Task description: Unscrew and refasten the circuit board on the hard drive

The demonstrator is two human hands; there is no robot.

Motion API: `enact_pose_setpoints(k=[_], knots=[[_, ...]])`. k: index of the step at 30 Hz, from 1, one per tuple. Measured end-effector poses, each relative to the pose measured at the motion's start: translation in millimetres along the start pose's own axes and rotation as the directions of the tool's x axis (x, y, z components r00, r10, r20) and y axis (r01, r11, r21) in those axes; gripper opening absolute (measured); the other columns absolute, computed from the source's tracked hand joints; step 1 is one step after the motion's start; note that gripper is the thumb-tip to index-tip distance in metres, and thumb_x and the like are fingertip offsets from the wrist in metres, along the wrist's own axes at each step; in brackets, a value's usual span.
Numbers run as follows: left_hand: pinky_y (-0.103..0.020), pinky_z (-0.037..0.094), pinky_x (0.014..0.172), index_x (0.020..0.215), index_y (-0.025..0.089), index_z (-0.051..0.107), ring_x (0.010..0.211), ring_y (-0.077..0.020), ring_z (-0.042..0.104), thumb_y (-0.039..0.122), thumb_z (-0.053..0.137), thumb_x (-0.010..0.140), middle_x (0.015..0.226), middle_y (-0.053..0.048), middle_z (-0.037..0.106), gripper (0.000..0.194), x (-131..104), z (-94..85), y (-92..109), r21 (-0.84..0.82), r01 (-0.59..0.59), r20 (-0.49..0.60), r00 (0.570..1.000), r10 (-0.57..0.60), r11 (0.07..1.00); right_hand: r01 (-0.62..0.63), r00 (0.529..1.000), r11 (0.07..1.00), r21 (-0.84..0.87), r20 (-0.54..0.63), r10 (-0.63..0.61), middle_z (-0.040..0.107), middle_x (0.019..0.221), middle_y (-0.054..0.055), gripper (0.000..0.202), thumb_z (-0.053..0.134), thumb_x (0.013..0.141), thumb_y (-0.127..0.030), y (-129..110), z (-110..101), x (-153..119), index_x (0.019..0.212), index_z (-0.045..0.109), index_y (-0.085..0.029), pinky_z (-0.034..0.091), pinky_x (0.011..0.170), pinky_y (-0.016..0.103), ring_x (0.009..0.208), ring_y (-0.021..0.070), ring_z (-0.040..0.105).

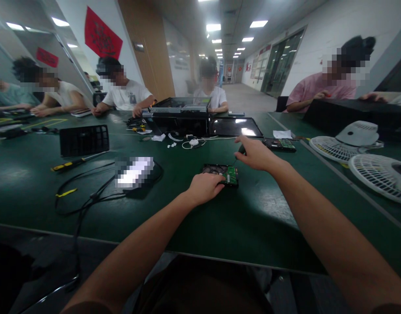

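Note:
A hard drive (232, 175) with its green circuit board facing up lies on the green table in front of me. My left hand (205, 187) grips its near left edge, fingers resting over the board side. Above the drive's far right corner, my right hand (252, 152) is closed around the dark handle of a screwdriver (241, 150). Its thin shaft points down at the board; whether the tip touches a screw is too small to tell. A second hard drive (281, 145), board side up, lies beyond my right hand.
An opened computer case (177, 117) and a dark flat panel (234, 127) stand ahead. White fan grilles (337, 148) lie right. Leftward are a black screen (84, 140), a yellow-black screwdriver (67, 165), a lit, blurred-out device (135, 172) and cables (89, 198). Several people sit around the table.

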State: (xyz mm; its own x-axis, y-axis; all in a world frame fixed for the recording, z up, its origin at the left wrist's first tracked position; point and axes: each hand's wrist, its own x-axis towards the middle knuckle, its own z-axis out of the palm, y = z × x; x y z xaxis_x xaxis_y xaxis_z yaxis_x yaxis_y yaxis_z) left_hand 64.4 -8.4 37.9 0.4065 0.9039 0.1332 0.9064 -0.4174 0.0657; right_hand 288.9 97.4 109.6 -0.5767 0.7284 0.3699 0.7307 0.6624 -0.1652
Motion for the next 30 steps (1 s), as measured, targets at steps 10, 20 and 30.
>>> enact_pose_setpoints(k=[10, 20, 30], knots=[[-0.034, 0.058, 0.084, 0.130, 0.033, 0.069, 0.108, -0.0249, 0.074, 0.043, 0.056, 0.106, 0.122, -0.001, 0.077, 0.029, 0.1, 2.5, -0.8, 0.006, 0.000, -0.018, 1.000, 0.001, 1.000, 0.039, 0.999, 0.998, 0.040, -0.029, -0.038, 0.073, 0.119, 0.019, 0.046, 0.060, 0.089, -0.030, 4.6, 4.3, 2.1, 0.133, 0.062, -0.015, 0.049, 0.094, 0.049, 0.107, 0.0345, 0.068], [-0.035, 0.058, 0.085, 0.133, 0.032, 0.069, 0.111, -0.0253, 0.073, 0.042, 0.055, 0.107, 0.125, -0.001, 0.077, 0.032, 0.1, -0.2, -0.5, 0.007, -0.004, -0.006, 1.000, 0.004, 1.000, 0.069, 0.997, 0.996, 0.060, -0.020, -0.068, 0.072, 0.111, 0.017, 0.048, 0.059, 0.086, -0.025, 2.7, 2.6, 1.1, 0.133, 0.061, -0.015, 0.048, 0.093, 0.047, 0.104, 0.0335, 0.067], [-0.034, 0.058, 0.085, 0.131, 0.033, 0.070, 0.110, -0.0244, 0.073, 0.042, 0.055, 0.107, 0.125, -0.001, 0.076, 0.030, -0.2, -1.2, 0.8, 0.008, 0.007, 0.008, 1.000, -0.007, 1.000, 0.033, 0.999, 0.999, 0.024, -0.010, -0.032, 0.073, 0.109, 0.016, 0.034, 0.063, 0.092, -0.033, 3.6, 0.1, 0.7, 0.123, 0.066, -0.020, 0.047, 0.089, 0.047, 0.101, 0.0334, 0.067]])
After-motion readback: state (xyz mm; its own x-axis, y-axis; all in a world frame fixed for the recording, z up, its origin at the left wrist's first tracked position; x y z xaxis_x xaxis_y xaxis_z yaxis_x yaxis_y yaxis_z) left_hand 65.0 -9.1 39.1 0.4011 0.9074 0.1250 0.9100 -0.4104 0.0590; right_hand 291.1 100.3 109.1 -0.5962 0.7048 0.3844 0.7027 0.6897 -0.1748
